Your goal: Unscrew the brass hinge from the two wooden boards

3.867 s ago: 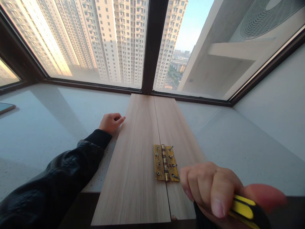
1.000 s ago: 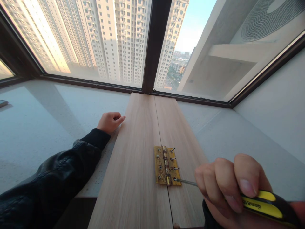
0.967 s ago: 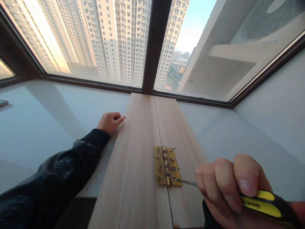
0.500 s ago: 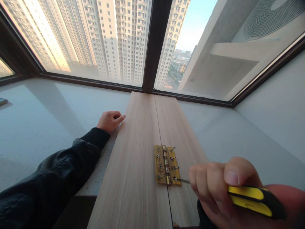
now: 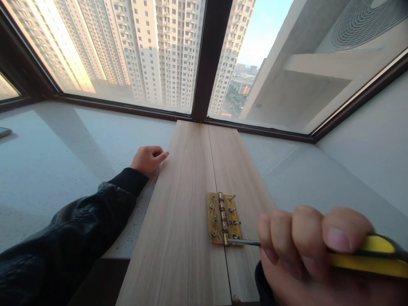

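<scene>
Now | right grip (image 5: 307,246): clenched round screwdriver (image 5: 371,262) — tip at hinge (image 5: 218,217) | left grip (image 5: 146,160): curled, hold unclear

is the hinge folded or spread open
Spread open: the hinge has one leaf over the left board and the other over the right board.

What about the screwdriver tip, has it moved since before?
Yes, the screwdriver tip went left, from the lowest right-hand screw to the bottom of the hinge barrel.

Screws (image 5: 233,209) are jutting from the hinge (image 5: 222,214) at lower centre, the right hand (image 5: 306,242) and screwdriver (image 5: 366,262) are filling the lower right, while open room is lying over the boards (image 5: 194,165) mid-frame
</scene>
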Demonstrator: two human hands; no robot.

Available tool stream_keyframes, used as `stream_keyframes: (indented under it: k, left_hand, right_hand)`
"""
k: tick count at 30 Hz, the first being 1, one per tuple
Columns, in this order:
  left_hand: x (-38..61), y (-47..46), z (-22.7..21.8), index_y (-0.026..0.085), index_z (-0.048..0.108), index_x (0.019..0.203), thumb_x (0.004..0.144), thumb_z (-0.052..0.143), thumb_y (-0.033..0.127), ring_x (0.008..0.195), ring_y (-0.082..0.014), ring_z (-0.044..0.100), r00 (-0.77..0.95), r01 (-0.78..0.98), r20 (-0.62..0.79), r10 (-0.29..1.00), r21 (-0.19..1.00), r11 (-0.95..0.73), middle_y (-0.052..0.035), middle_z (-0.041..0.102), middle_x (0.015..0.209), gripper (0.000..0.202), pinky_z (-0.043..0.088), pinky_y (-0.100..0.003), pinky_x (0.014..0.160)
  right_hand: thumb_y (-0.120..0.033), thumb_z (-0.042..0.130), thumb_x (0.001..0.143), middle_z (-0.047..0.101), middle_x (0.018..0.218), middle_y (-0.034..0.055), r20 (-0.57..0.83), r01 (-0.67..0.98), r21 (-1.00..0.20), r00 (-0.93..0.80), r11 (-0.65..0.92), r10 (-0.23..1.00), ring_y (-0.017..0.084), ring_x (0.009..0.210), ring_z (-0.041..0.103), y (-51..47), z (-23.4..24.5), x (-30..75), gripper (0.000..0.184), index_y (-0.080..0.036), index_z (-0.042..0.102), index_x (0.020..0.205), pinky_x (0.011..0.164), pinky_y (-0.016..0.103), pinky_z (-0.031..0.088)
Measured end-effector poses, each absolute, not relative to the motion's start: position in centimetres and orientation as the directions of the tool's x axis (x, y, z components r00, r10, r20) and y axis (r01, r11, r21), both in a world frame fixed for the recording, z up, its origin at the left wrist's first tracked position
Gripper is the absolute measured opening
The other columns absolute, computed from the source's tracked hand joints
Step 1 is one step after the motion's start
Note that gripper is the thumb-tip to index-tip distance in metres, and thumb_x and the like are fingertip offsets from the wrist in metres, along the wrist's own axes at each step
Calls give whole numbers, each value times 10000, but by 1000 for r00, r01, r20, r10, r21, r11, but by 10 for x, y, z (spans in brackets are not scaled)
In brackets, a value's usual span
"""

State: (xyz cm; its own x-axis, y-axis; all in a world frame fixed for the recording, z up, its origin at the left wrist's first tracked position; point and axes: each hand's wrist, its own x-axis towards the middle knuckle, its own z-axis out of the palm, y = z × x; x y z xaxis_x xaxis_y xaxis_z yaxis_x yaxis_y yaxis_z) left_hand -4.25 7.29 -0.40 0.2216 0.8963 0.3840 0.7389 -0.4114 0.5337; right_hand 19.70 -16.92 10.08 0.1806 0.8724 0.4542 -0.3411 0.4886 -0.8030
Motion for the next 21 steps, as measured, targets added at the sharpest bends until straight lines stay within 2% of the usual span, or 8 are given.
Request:
stream_keyframes:
  k: [3, 10, 16, 21]
  left_hand:
    - [-43, 73, -4, 153, 471, 511, 766, 485, 451, 504, -96, 350, 224, 738, 380, 898, 536, -411, 40, 342, 478, 392, 259, -236, 515]
    - [-43, 75, -5, 152, 490, 523, 771, 492, 448, 513, -102, 371, 225, 743, 376, 899, 530, -408, 35, 381, 484, 386, 264, -240, 526]
    - [-43, 74, -5, 154, 487, 519, 767, 489, 452, 502, -100, 354, 220, 745, 374, 901, 532, -403, 34, 379, 473, 388, 255, -240, 517]
    - [-43, 74, -4, 152, 481, 517, 767, 491, 450, 501, -99, 356, 223, 743, 375, 900, 532, -406, 33, 381, 474, 389, 249, -239, 512]
  right_hand:
    - [-565, 424, 957, 330, 497, -30, 461, -415, -762, 189, 496, 867, 87, 428, 343, -155, 100, 182, 466, -166, 499, 728, 436, 221, 364]
    - [-585, 301, 975, 275, 502, -33, 501, -395, -736, 230, 550, 835, 69, 427, 307, -140, 87, 163, 509, -157, 438, 737, 434, 190, 307]
    - [-626, 449, 920, 331, 487, -37, 497, -361, -779, 142, 512, 856, 79, 426, 317, -139, 86, 167, 493, -168, 478, 740, 448, 192, 330]
    - [-647, 436, 914, 324, 517, -33, 544, -288, -750, 242, 595, 803, 77, 431, 329, -137, 85, 163, 518, -160, 460, 739, 436, 191, 317]
